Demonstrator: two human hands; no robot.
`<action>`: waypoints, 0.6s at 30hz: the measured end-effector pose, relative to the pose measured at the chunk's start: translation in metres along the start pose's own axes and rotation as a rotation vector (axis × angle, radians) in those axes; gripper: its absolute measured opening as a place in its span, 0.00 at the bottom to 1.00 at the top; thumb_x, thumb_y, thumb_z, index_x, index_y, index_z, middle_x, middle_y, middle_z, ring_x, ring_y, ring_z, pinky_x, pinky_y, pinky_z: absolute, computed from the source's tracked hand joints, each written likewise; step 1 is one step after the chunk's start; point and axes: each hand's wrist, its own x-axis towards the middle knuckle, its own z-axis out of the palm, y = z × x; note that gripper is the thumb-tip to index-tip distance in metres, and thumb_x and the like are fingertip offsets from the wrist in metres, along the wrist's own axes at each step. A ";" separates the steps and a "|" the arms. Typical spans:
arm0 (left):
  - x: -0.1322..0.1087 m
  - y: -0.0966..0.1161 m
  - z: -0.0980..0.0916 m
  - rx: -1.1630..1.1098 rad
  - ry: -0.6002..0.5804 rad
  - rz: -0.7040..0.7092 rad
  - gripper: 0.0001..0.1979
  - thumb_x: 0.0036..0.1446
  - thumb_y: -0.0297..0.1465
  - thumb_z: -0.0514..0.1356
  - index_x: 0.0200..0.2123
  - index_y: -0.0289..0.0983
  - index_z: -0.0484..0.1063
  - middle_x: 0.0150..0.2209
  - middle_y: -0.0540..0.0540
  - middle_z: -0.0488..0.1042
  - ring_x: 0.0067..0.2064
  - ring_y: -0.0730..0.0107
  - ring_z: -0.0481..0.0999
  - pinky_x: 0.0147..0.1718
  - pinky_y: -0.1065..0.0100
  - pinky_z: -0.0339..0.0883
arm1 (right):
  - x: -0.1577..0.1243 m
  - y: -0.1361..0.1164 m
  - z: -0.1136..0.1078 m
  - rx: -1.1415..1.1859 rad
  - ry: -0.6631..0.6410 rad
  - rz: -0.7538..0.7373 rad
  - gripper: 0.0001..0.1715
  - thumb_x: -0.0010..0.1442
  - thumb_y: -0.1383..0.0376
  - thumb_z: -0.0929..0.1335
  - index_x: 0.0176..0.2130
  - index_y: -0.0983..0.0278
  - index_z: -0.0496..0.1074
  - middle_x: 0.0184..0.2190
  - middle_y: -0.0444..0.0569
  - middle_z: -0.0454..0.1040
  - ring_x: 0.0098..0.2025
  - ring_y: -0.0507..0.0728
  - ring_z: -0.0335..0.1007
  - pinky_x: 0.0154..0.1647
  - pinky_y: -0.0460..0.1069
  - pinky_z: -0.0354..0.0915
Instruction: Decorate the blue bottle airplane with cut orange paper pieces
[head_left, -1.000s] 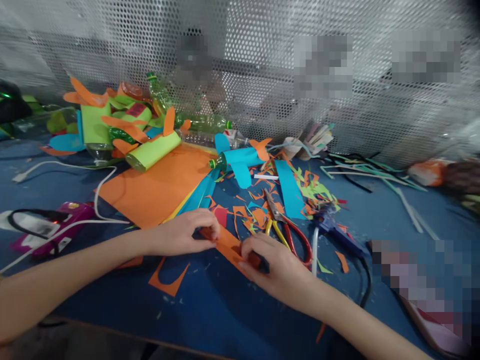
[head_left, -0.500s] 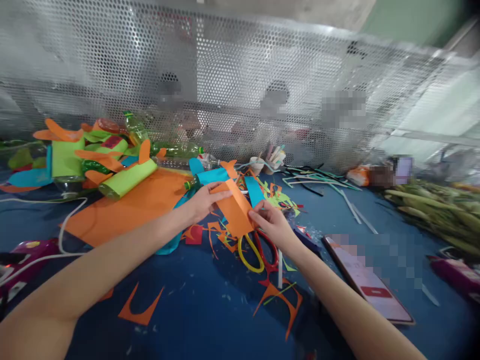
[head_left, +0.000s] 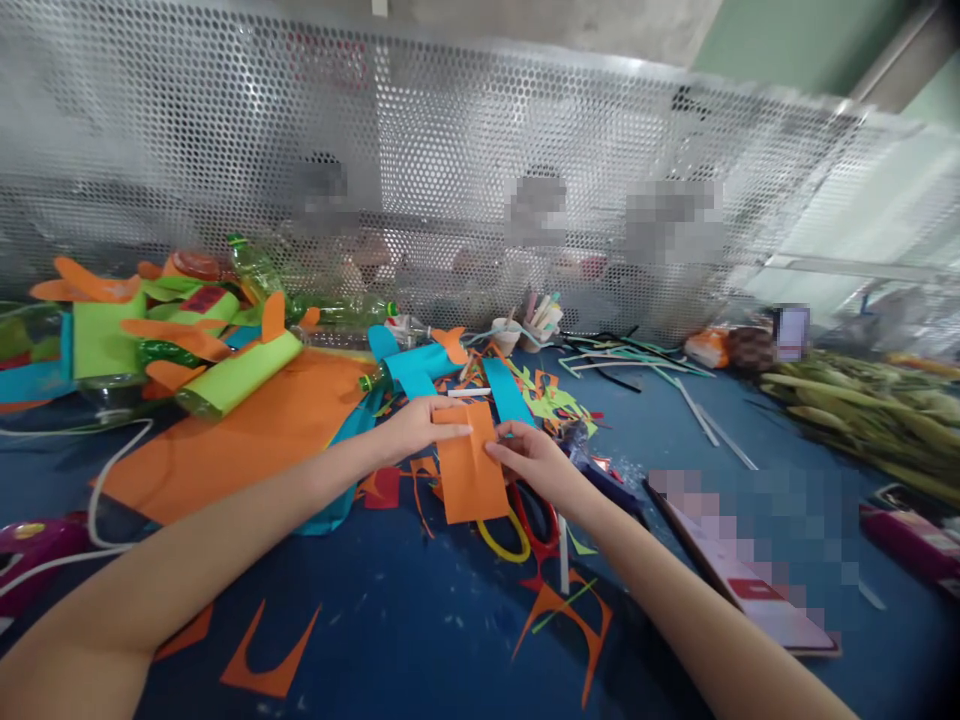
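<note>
An orange piece of paper [head_left: 474,475] with a crease down its middle hangs between my hands above the table. My left hand [head_left: 426,425] pinches its upper left part, thumb on the front face. At its right edge, my right hand [head_left: 529,455] has thumb and fingers closed on the paper. Below the paper lie scissors with one yellow and one red handle [head_left: 541,525], their blades hidden. Behind it are a blue paper strip [head_left: 510,390] and a bottle wrapped in blue paper [head_left: 420,370].
Bottles wrapped in green paper [head_left: 244,372] with orange fins pile up at the left, beside a large orange sheet [head_left: 225,455]. Orange scraps [head_left: 262,670] lie in front. A phone [head_left: 750,570] rests at the right, near a corn-husk bundle [head_left: 847,410]. A perforated metal panel [head_left: 450,130] stands behind.
The orange paper has turned from a slanted position to nearly upright, facing me more flatly, and sits slightly lower. Both hands still hold it. The whole view has shifted a little.
</note>
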 end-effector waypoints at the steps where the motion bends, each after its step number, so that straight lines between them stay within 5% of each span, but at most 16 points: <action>1: -0.001 0.000 0.000 0.019 0.008 -0.009 0.17 0.46 0.33 0.66 0.41 0.36 0.74 0.40 0.45 0.77 0.39 0.64 0.75 0.39 0.65 0.68 | 0.000 0.001 0.000 -0.007 0.000 0.010 0.20 0.48 0.52 0.71 0.32 0.61 0.63 0.24 0.39 0.70 0.25 0.51 0.68 0.26 0.47 0.66; 11: -0.008 -0.024 -0.007 -0.294 -0.039 -0.092 0.21 0.47 0.36 0.67 0.45 0.34 0.72 0.45 0.40 0.75 0.42 0.62 0.76 0.42 0.63 0.69 | 0.003 0.009 0.003 -0.022 0.048 0.010 0.19 0.51 0.51 0.70 0.32 0.61 0.62 0.23 0.39 0.68 0.24 0.50 0.67 0.25 0.46 0.66; 18: -0.015 -0.034 -0.004 -0.277 -0.088 -0.129 0.19 0.47 0.40 0.66 0.40 0.33 0.76 0.39 0.41 0.78 0.40 0.60 0.77 0.41 0.62 0.70 | 0.003 0.006 0.010 0.050 0.092 0.030 0.21 0.49 0.49 0.70 0.34 0.61 0.65 0.27 0.44 0.73 0.31 0.56 0.72 0.33 0.51 0.69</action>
